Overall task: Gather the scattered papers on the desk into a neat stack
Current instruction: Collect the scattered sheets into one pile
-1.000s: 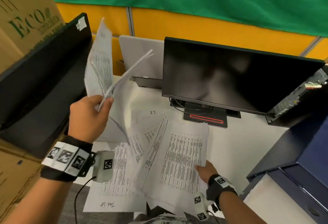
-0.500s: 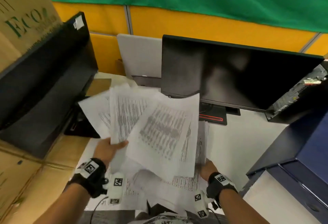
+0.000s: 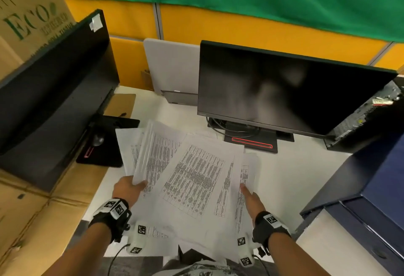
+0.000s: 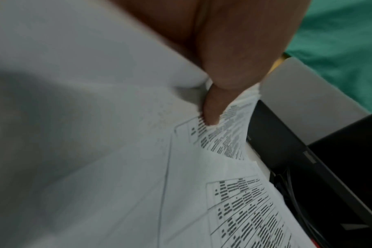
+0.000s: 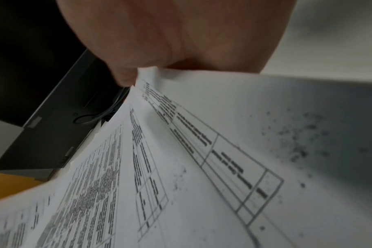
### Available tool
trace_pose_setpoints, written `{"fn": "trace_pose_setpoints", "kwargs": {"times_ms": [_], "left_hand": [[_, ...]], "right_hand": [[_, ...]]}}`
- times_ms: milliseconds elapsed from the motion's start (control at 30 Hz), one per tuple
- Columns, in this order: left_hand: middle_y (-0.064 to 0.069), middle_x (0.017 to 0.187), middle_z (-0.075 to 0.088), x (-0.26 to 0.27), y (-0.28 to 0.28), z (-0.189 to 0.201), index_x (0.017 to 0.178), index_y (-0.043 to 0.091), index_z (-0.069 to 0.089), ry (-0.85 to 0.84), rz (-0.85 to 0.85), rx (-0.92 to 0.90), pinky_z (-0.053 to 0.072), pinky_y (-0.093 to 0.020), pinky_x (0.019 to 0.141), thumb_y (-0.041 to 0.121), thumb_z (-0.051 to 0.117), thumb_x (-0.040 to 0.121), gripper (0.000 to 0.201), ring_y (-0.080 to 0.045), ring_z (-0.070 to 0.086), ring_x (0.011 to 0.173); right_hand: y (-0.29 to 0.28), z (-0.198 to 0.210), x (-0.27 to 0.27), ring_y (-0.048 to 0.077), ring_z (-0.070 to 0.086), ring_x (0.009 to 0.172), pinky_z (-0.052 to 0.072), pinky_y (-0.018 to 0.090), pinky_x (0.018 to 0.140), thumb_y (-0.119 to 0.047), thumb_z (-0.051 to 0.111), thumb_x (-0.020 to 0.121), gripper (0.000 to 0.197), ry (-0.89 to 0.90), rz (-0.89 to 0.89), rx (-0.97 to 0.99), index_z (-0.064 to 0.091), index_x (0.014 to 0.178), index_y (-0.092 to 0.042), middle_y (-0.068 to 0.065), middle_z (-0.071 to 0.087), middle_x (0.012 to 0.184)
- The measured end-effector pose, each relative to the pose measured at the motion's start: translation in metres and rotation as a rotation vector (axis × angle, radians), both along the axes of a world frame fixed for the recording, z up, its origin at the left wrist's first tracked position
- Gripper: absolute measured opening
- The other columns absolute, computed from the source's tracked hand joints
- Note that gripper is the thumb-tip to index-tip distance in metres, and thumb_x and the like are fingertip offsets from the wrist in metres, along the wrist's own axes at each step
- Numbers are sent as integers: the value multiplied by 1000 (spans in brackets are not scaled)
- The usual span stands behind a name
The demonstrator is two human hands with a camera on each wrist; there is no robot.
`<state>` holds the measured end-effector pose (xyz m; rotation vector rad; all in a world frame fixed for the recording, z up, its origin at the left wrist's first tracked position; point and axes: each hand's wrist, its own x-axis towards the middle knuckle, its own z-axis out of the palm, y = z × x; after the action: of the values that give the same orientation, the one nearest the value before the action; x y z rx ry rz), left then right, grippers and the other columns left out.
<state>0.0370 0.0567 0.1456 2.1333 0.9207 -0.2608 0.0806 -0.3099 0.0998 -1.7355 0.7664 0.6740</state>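
Looking down from the head view, you see the papers (image 3: 192, 179) fanned out in a loose, crooked sheaf in front of the monitor (image 3: 284, 92), partly over the white desk (image 3: 301, 166) and partly past its near edge. Your left hand (image 3: 127, 190) grips the left corner of the sheaf, thumb on top; your right hand (image 3: 251, 201) lies along the right edge with fingers fairly straight. A second screen (image 3: 54, 92) leans on cardboard boxes (image 3: 26, 221) to the left of the monitor, and blue cabinets (image 3: 360, 199) stand to its right.

Left wrist view: your thumb (image 4: 223, 75) presses down on several sheets (image 4: 117, 167), pinching them at a bunched corner; the fingers below are hidden. The monitor's lower edge (image 4: 287, 142) shows just beyond.

Right wrist view: your thumb (image 5: 125, 73) meets the top corner of the printed sheets (image 5: 202, 167), which pass under the palm. Whether the fingers beneath curl round the paper cannot be told. The monitor's foot and cable (image 5: 91, 117) lie beyond.

Risks, as a judgement: the sheets are skewed, each held at only one corner, so inner pages may slide out and drop off the near edge. Squaring them too firmly from the right could crease the bunched left corner, and a wide sweep could catch the monitor's cable.
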Motion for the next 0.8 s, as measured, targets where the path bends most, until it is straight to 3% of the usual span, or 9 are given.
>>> {"fn": "trace_pose_setpoints", "kwargs": {"times_ms": [100,167,233,300,367,433,567,700,800], "left_hand": [[-9,92,72,3,5,16,99,7,71,-2,-135,-98,48,-32,72,28,80,76,33,-27,66,83],[-4,86,74,3,-2,21,91,10,73,31,-257,-183,53,-32,74,25,83,71,27,-22,69,82],[2,84,73,0,-13,19,89,15,71,76,-338,-212,52,-24,70,25,84,71,25,-14,68,79],[3,89,72,-3,-20,9,97,16,69,86,-354,-183,50,-22,71,38,83,70,38,-13,67,83],[-2,108,70,-5,-22,2,113,10,65,82,-298,-105,51,-30,84,53,75,73,60,-21,66,97],[-8,118,65,-6,-19,4,120,3,60,46,-226,5,48,-33,90,50,67,83,60,-29,63,106],[-19,94,71,0,2,39,103,3,69,-134,-183,198,53,-36,78,37,59,92,37,-35,67,89],[-26,79,70,4,26,97,88,-1,72,-427,-121,386,44,-35,67,25,64,90,28,-42,68,80],[-21,78,70,1,31,144,93,-1,72,-593,-6,317,45,-33,68,32,69,87,34,-32,66,76]], "right_hand": [[7,1,-2,30,40,135,35,41,110,-70,75,56,124,-36,78,-61,16,150,-14,9,34,152],[11,-1,-4,30,49,127,43,41,106,-67,84,40,134,-72,98,-95,22,146,-12,10,44,146],[13,-3,-5,29,50,125,45,40,104,-53,89,46,124,-69,124,-130,26,144,-10,10,47,143],[14,-3,-6,30,50,125,45,38,103,-42,88,58,108,-45,171,-192,30,142,-8,11,48,141],[12,-7,-7,30,53,122,46,36,99,-34,84,68,88,-41,195,-216,37,138,-8,12,52,136],[10,-10,-7,30,57,116,48,38,98,-29,80,74,71,-54,200,-202,45,132,-10,11,58,131],[5,-8,-5,31,57,116,46,35,98,-16,68,85,47,-52,238,-192,51,128,-9,13,60,129],[3,-1,-6,32,50,125,40,35,103,-11,61,90,51,-23,247,-197,42,137,-5,12,52,137],[5,4,-7,31,48,127,39,34,104,-12,60,91,52,-30,218,-185,40,138,-6,12,50,139]]}}
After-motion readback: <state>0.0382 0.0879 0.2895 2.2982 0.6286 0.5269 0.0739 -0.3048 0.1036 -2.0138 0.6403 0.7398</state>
